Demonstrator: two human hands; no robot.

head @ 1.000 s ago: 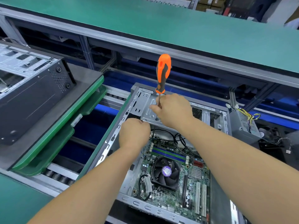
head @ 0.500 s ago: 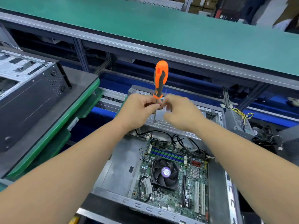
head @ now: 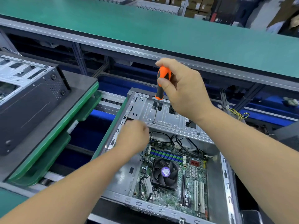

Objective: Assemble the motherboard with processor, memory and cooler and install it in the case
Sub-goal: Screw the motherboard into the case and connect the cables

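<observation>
Screwdriver [head: 162, 81], orange and black handle, stands nearly upright at centre frame, its shaft tip set on the silver drive bracket [head: 168, 114] at the far end of the open case [head: 216, 172]. Right hand [head: 186, 91] grips the handle, fingers and thumb curled round it. Left hand [head: 133, 136] sits lower and to the left, at the bracket's near left edge; its fingers are curled under, and whether they pinch anything cannot be told.

Motherboard [head: 191, 183] lies flat inside the case in the lower centre of the frame. Cooler [head: 165, 172] with black fan sits on the board, with memory modules [head: 166, 155] just beyond it. Black cables [head: 179, 143] run between the board and the bracket.

Second case [head: 27, 97] rests on a green-edged pallet [head: 68, 120] at left. Green bench top [head: 145, 25] spans the upper frame.
</observation>
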